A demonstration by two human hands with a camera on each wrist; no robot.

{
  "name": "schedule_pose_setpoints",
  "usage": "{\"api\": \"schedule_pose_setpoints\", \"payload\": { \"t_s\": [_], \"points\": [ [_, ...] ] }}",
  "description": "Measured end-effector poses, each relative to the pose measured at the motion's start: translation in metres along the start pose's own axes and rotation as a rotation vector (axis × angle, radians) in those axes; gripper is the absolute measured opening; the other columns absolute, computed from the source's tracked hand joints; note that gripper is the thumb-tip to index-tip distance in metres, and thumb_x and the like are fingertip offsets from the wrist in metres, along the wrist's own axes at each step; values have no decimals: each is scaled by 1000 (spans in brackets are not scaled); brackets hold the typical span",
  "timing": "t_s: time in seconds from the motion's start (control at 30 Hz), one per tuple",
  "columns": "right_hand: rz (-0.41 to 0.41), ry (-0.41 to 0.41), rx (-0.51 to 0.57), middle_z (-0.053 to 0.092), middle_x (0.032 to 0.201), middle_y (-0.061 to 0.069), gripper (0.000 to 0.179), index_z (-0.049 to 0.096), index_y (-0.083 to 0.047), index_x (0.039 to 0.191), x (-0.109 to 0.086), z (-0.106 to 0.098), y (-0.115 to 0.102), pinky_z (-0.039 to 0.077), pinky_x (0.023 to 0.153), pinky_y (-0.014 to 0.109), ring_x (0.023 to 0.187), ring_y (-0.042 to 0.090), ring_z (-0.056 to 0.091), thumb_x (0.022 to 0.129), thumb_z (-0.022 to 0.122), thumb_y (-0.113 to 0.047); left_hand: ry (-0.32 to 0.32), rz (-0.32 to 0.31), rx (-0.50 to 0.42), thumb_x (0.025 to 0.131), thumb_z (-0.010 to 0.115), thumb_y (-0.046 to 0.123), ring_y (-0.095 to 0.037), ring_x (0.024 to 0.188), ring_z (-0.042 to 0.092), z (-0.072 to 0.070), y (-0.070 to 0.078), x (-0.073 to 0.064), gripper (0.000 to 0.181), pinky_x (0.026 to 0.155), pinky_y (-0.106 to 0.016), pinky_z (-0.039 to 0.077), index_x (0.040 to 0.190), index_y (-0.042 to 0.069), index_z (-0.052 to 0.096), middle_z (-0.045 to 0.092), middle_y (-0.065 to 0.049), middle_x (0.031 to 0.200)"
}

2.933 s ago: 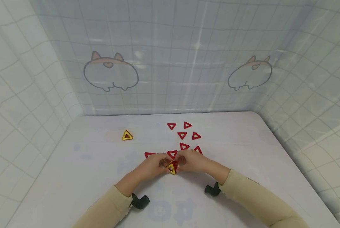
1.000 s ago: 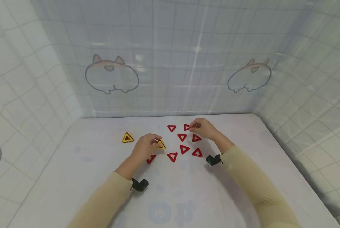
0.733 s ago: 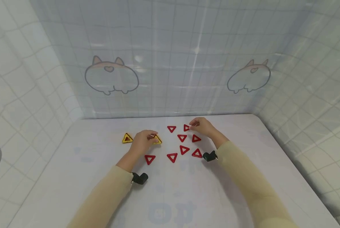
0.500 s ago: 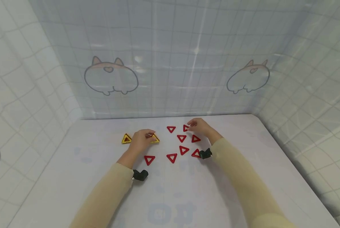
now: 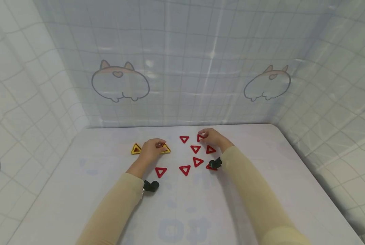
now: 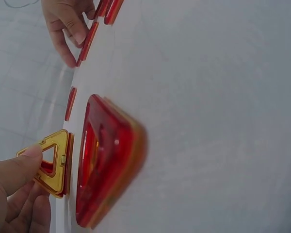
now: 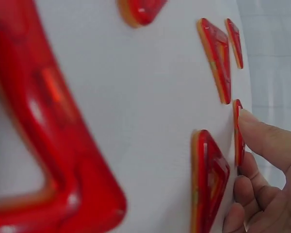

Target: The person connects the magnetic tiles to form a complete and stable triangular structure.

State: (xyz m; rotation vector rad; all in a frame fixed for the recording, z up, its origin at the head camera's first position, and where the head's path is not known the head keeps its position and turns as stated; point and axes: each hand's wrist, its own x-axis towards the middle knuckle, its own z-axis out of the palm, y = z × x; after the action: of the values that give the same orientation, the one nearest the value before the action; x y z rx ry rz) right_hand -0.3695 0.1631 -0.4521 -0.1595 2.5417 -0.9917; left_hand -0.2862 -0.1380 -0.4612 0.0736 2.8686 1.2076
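while the left hand pinches a yellow triangle between thumb and fingers, the right hand pinches a red triangle at the table's far side, thumb on its face and the other fingers curled beside it. red shows behind the held yellow piece; whether it touches the table is hard to tell. just left of the left hand lies a second yellow triangle with a dark red centre. seven more red triangles lie apart from one another: one left of the gripped red one, two a little nearer the person, two nearer again, one of these partly hidden by the right black camera, then two more, the leftmost on the near side of the left hand. beige sleeves cover both forearms. behind the table, a pale gridded wall bears two outlined animals with orange ears.
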Motion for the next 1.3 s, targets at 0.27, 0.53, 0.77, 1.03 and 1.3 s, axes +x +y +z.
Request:
{"api": "schedule_pose_setpoints", "payload": {
  "t_s": [0.27,0.53,0.77,1.03,1.3],
  "points": [
    [22,18,-35,56,129,13,38,59,-18,128,1,3,1,49,98,44,116,30,54,93,72,-17,-5,-4,-18,92,74,19,-27,108,62,0,-1,0,35,94,-42,51,125,10,67,69,-10,114],
    [22,21,-72,56,128,11,43,54,-12,128,-7,-3,2,48,98,44,114,28,55,92,74,-25,-19,-28,-30,93,74,23,-28,115,58,-4,12,-2,42,93,-42,52,132,12,63,63,-10,123],
    [17,48,-74,57,122,11,45,57,-10,128,-22,-16,1,48,97,46,111,28,53,90,76,-26,15,44,-1,94,72,27,-29,120,56,-6,38,1,43,95,-42,52,133,12,61,61,-12,130],
    [-93,19,-53,58,112,11,43,58,-7,125,-64,-24,-5,49,89,42,101,27,55,89,77,-22,9,83,-97,95,71,19,-29,121,56,16,61,13,38,100,-43,48,130,8,63,62,-16,131],
    [-170,-105,-80,59,100,7,40,58,-7,118,-110,-12,-7,50,77,34,90,22,56,86,79,-16,0,-50,-259,96,69,17,-31,133,48,51,64,27,48,104,-44,46,141,11,55,53,-15,143]
  ]
}}
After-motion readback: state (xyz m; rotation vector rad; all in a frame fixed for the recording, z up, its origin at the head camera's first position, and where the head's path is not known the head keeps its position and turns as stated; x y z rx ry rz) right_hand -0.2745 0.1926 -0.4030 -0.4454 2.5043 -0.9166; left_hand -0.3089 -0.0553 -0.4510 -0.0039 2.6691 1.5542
